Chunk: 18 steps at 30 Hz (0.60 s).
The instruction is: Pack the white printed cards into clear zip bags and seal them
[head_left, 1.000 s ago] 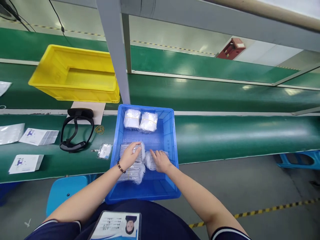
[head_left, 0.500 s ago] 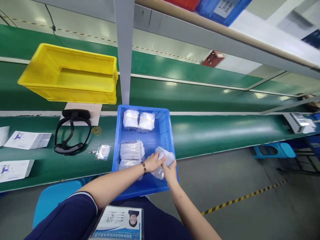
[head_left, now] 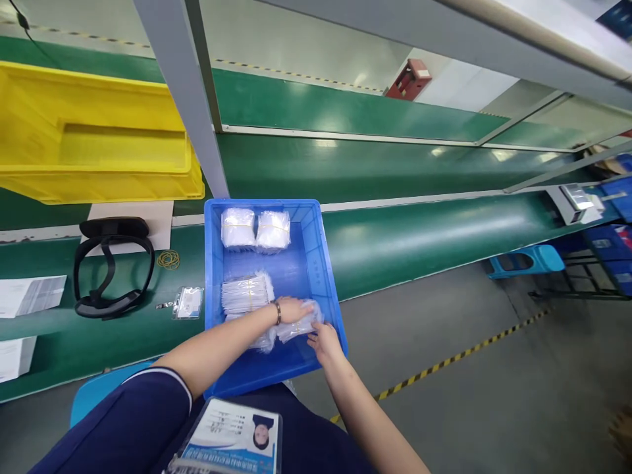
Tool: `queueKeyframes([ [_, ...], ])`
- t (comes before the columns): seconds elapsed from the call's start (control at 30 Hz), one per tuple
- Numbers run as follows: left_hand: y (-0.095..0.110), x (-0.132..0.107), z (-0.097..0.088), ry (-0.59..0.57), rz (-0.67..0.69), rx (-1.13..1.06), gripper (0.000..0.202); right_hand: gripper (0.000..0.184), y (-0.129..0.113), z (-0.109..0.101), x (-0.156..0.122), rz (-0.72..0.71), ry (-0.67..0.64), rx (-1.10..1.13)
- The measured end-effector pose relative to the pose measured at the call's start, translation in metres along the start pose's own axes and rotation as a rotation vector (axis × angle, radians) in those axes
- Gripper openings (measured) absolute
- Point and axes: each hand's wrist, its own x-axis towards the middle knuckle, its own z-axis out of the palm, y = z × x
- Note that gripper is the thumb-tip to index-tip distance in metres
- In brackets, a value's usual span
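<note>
A blue plastic bin (head_left: 306,266) sits at the bench's front edge, before my body. In its front part my left hand (head_left: 292,311) lies across the top of a bundle of clear plastic bags (head_left: 299,327), its fingers wrapped over the far side. My right hand (head_left: 326,341) grips the right end of the same bundle with curled fingers. The bundle lies low in the bin, next to a banded stack of bags (head_left: 247,293), part of which my left forearm hides. Two more banded bag bundles (head_left: 237,228) stand side by side at the bin's back.
Left of the bin are a badge in a clear holder (head_left: 188,303), rubber bands (head_left: 168,259), a black head strap (head_left: 113,276) and white printed stacks (head_left: 29,296). A yellow bin (head_left: 99,184) stands behind them. A grey post (head_left: 185,85) rises behind the blue bin.
Both hands have lowered the bag bundle and brought it left, beside the banded stack. My left hand now lies flatter over it. The view has shifted right.
</note>
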Motion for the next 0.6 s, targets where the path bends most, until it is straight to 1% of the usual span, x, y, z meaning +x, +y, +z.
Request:
queueKeyframes([
  [0.07,0.001,-0.024,0.014,0.027,-0.01,0.063,0.053,0.051,-0.001,-0.01,-0.006,-0.058,0.007,-0.046],
  [0.13,0.003,-0.046,0.028,0.039,0.0,0.102,0.06,0.056,-0.007,-0.02,-0.011,-0.162,0.003,-0.107],
  [0.17,0.005,-0.055,0.034,0.056,0.021,0.153,0.06,0.056,-0.012,-0.023,-0.011,-0.253,-0.011,-0.165],
  [0.2,0.006,-0.061,0.038,0.08,0.051,0.176,0.059,0.055,-0.021,-0.025,-0.011,-0.382,-0.036,-0.254],
  [0.27,0.008,-0.068,0.038,0.138,0.098,0.191,0.051,0.05,-0.046,-0.021,-0.005,-0.672,-0.087,-0.46],
  [0.3,0.008,-0.068,0.033,0.17,0.105,0.183,0.046,0.049,-0.063,-0.014,0.0,-0.803,-0.098,-0.55],
  [0.37,0.004,-0.065,0.014,0.24,0.075,0.162,0.038,0.053,-0.1,0.004,0.013,-1.029,-0.068,-0.774],
  [0.43,-0.007,-0.061,-0.013,0.33,0.008,0.146,0.036,0.061,-0.136,0.027,0.026,-1.202,-0.039,-1.072],
  [0.47,-0.014,-0.059,-0.027,0.38,-0.031,0.14,0.038,0.064,-0.151,0.039,0.031,-1.283,-0.07,-1.222],
  [0.5,-0.021,-0.058,-0.041,0.443,-0.075,0.127,0.039,0.069,-0.165,0.051,0.036,-1.349,-0.12,-1.35],
  [0.53,-0.028,-0.058,-0.054,0.554,-0.132,0.068,0.038,0.074,-0.176,0.062,0.04,-1.397,-0.19,-1.456],
  [0.57,-0.035,-0.058,-0.064,0.634,-0.159,0.003,0.037,0.079,-0.184,0.072,0.044,-1.42,-0.254,-1.527],
  [0.6,-0.041,-0.058,-0.073,0.696,-0.182,-0.065,0.037,0.085,-0.19,0.082,0.047,-1.421,-0.287,-1.563],
])
